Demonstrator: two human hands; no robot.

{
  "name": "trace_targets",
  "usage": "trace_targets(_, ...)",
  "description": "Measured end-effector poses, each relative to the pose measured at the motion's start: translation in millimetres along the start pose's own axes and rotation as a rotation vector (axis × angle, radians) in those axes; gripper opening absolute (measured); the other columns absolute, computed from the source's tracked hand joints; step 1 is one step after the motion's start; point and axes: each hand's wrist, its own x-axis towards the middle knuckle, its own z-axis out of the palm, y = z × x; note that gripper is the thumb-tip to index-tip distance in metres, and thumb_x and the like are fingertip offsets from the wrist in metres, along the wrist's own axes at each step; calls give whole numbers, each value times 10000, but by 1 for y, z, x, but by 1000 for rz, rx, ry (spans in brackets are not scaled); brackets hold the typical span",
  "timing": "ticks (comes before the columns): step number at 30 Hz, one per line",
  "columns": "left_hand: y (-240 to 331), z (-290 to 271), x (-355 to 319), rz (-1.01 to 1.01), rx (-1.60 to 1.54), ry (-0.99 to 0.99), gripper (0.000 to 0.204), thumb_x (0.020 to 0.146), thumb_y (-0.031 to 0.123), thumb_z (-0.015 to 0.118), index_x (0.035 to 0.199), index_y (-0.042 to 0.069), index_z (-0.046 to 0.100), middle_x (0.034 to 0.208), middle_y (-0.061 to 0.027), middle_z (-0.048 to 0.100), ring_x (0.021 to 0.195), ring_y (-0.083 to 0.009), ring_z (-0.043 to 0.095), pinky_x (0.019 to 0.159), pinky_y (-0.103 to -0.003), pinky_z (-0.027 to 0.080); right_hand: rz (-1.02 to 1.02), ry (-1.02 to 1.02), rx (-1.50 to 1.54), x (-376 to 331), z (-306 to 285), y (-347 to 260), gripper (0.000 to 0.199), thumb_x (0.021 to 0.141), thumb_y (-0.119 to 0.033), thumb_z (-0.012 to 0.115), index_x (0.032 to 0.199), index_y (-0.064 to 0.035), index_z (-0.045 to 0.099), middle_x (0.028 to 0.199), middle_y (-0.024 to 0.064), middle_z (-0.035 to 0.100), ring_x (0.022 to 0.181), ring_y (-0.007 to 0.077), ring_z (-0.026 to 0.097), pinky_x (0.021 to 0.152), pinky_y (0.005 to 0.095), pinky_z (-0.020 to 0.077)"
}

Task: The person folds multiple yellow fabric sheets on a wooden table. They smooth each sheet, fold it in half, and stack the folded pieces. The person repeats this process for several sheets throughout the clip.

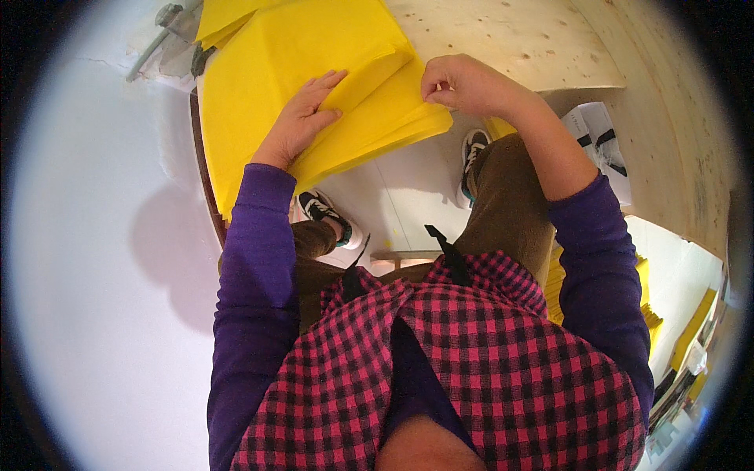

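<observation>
"At the frame's top centre, what are you handling?"

"A stack of thin, cloth-like, bright-yellow sheets (369, 102). My left hand (302, 118) lies flat on it, fingers spread; my right hand (463, 82) is curled almost to a pinch at its right edge. I can't tell whether it holds a layer."

"What helps?"

"I'd press my left palm so layers don't slide. Pale, knotted wooden board (510, 47) borders the upper right; over the pale floor (416, 184) below, there's room."

Brightly lit, soft left shadow (171, 255), black rim (17, 35)
</observation>
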Motion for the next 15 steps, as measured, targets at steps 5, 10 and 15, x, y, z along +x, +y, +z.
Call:
trace_targets(5,-2,0,1,2,-12,4,567,797,114,604,1349,63,483,1406,-144,457,1337,-289,362,1126,-346,233,92,-7,-19,2,-5,-8,70,801,-26,628,866,0,617,810,74,621,748,163,588,681,282,475)
trace_targets(10,-3,0,1,22,0,15,552,801,116,603,1338,52,491,1402,-142,463,1328,-287,375,1121,-343,243,-9,43,-59,7,-5,-5,81,815,-54,614,870,5,606,812,95,613,752,200,585,692,306,472)
trace_targets(15,-7,0,2,43,-1,-29,579,812,112,562,1377,59,450,1433,-120,432,1351,-253,349,1132,-320,209,-63,27,-199,13,-9,-7,100,823,-68,593,881,13,594,812,113,600,754,226,575,705,325,466)
